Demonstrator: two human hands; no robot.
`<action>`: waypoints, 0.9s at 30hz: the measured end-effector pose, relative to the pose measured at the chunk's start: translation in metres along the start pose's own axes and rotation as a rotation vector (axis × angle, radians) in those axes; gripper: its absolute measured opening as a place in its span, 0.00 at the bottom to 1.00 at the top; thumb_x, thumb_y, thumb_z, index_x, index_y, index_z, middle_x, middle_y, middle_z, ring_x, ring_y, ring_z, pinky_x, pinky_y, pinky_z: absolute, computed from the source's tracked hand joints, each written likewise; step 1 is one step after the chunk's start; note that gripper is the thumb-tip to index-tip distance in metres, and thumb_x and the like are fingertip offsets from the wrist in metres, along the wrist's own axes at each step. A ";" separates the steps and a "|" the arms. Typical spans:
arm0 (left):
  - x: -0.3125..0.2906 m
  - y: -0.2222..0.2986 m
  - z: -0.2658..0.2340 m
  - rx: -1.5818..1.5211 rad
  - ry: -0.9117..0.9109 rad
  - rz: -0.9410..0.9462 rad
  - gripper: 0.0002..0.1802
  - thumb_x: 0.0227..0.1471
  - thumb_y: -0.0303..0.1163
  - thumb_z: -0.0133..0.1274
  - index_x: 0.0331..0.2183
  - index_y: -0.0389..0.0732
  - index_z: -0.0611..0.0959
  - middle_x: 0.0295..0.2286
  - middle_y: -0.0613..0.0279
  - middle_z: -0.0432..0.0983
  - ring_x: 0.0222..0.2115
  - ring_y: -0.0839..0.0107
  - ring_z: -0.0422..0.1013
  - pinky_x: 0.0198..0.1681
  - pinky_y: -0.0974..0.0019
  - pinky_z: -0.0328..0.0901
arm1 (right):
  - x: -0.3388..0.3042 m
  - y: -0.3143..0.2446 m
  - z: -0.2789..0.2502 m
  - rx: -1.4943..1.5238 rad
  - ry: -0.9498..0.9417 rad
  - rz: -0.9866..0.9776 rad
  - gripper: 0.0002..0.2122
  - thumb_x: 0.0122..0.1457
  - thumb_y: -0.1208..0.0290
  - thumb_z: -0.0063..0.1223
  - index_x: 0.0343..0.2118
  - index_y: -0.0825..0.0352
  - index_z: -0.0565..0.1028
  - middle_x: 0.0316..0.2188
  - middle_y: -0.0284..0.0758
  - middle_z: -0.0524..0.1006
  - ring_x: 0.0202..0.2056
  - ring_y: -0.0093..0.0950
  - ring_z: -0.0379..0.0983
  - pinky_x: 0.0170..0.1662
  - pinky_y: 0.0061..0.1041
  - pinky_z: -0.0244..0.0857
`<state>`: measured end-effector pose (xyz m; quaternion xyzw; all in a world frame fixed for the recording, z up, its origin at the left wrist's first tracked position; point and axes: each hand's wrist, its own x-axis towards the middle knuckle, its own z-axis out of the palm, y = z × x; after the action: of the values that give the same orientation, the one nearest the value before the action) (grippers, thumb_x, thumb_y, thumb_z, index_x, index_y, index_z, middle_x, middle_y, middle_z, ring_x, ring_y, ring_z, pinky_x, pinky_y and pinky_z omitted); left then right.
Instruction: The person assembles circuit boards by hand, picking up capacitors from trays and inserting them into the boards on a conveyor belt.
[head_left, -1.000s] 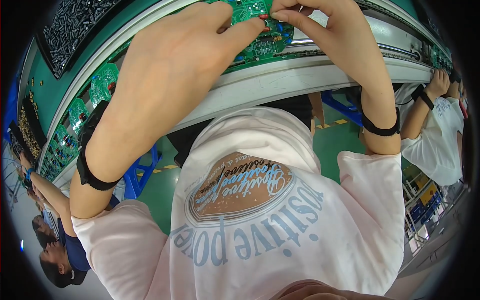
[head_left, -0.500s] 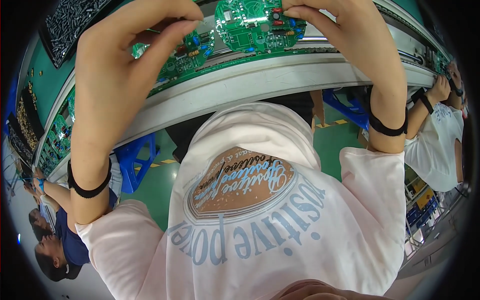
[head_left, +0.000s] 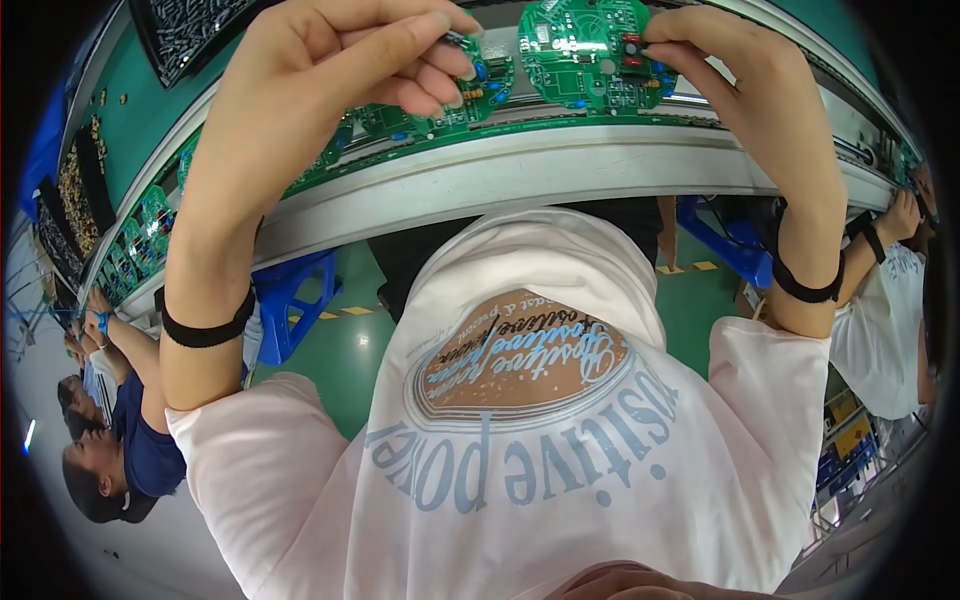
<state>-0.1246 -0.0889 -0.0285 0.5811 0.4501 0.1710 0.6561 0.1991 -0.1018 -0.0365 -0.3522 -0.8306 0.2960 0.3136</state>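
My left hand [head_left: 310, 90] hovers over a green circuit board [head_left: 488, 106], its thumb and forefinger brought together and the other fingers curled below. Something small and dark shows by those fingertips, too little of it to name. To the right lies a rounded green circuit board [head_left: 565, 75] with red, blue and striped parts on it. The thumb and forefinger of my right hand [head_left: 750, 75] pinch close at its right side, beside the red parts [head_left: 632, 61]. Whatever sits between the right fingertips is hidden.
A pale metal rail [head_left: 540, 165] runs between my body and the boards. More populated boards [head_left: 140, 240] line it at the left. Black trays of small dark parts [head_left: 190, 35] and yellowish parts [head_left: 78, 195] stand beyond. Other people work at both sides, one in navy [head_left: 150, 420].
The boards appear farther right in view, and my right hand stays beside the red parts. My left hand has shifted right, with its lower fingers now showing beneath the thumb.
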 end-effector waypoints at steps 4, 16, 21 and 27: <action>0.003 0.003 0.000 -0.032 -0.031 0.035 0.14 0.67 0.29 0.53 0.51 0.35 0.84 0.35 0.62 0.84 0.35 0.79 0.79 0.42 0.76 0.73 | 0.004 -0.021 -0.015 -0.311 -0.207 0.251 0.05 0.56 0.77 0.63 0.34 0.70 0.79 0.30 0.39 0.81 0.31 0.39 0.79 0.34 0.31 0.72; 0.014 0.037 0.031 0.321 0.254 -0.013 0.08 0.50 0.20 0.62 0.35 0.31 0.85 0.31 0.51 0.82 0.30 0.53 0.78 0.37 0.62 0.73 | 0.004 -0.035 -0.012 -0.373 -0.192 0.332 0.05 0.55 0.78 0.63 0.34 0.70 0.79 0.31 0.39 0.81 0.31 0.39 0.79 0.35 0.32 0.72; 0.033 0.018 0.024 0.419 0.024 0.926 0.07 0.49 0.21 0.63 0.33 0.33 0.85 0.32 0.53 0.82 0.32 0.53 0.78 0.37 0.60 0.72 | 0.011 -0.054 -0.009 -0.448 -0.160 0.297 0.06 0.55 0.78 0.64 0.35 0.70 0.80 0.32 0.40 0.81 0.32 0.38 0.79 0.34 0.32 0.72; 0.024 0.047 0.021 0.956 -0.002 0.441 0.07 0.47 0.23 0.64 0.32 0.34 0.85 0.31 0.52 0.81 0.33 0.53 0.77 0.38 0.58 0.71 | 0.007 -0.062 0.000 -0.435 -0.045 0.266 0.07 0.55 0.79 0.63 0.37 0.69 0.80 0.31 0.40 0.80 0.32 0.40 0.78 0.35 0.33 0.72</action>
<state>-0.0812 -0.0716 0.0031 0.8967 0.3443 0.0798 0.2666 0.1704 -0.1321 0.0104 -0.5111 -0.8278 0.1566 0.1703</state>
